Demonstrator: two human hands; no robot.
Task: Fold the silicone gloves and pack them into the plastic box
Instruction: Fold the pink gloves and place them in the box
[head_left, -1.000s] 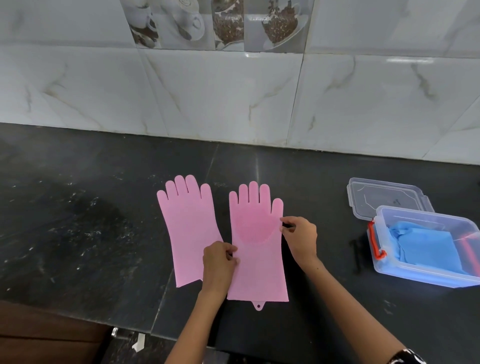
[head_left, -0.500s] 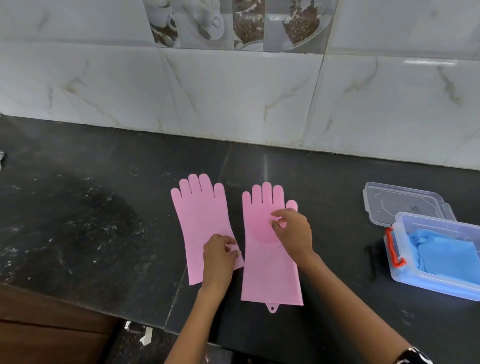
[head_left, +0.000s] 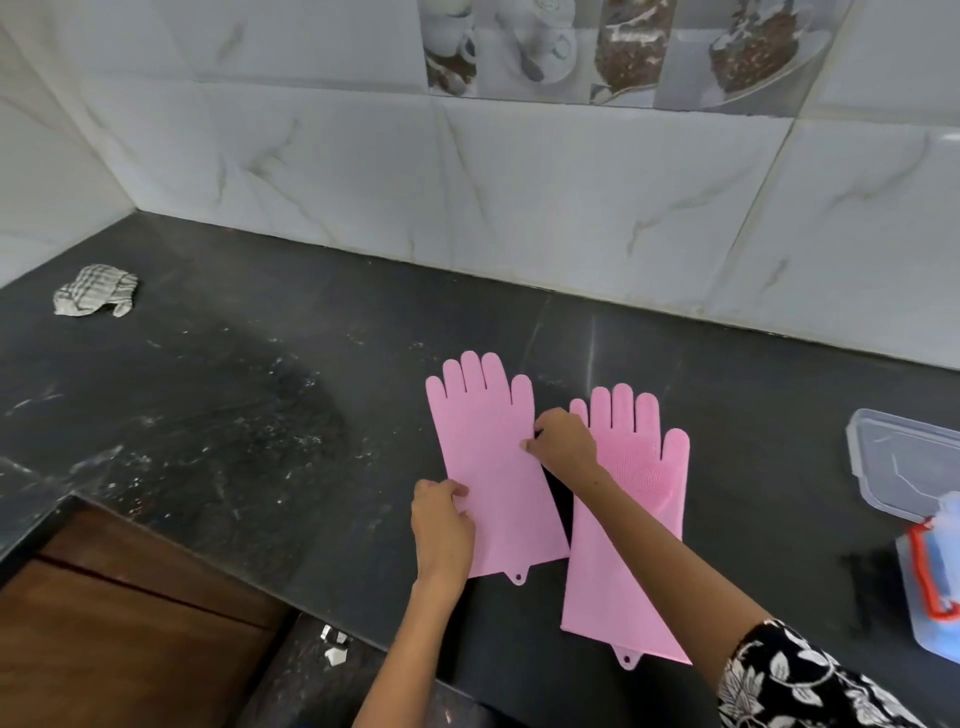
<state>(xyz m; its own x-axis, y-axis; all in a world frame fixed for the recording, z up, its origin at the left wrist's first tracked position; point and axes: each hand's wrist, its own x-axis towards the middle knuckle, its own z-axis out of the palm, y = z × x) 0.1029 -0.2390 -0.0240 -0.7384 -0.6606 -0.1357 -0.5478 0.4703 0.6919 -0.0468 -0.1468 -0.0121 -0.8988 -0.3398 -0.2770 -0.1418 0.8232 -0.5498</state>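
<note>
The left hand (head_left: 441, 525) pinches the left edge of the left pink glove (head_left: 496, 467) near its cuff. The right hand (head_left: 563, 444) pinches that glove's right edge below the thumb. The right pink glove (head_left: 631, 519) lies flat just beside it on the dark counter (head_left: 208, 415). The plastic box (head_left: 930, 587) stands well apart at the right edge, with its lid (head_left: 904, 467) behind it. A crumpled cloth (head_left: 96, 289) lies far left.

Far right of the hands, the plastic box (head_left: 930, 587) is cut by the picture's edge, so only its near corner with the red latch shows, its blue contents blurred. The clear lid (head_left: 904, 470) behind it is cropped too. The right hand (head_left: 563, 447) covers the left glove's (head_left: 498, 467) thumb.
</note>
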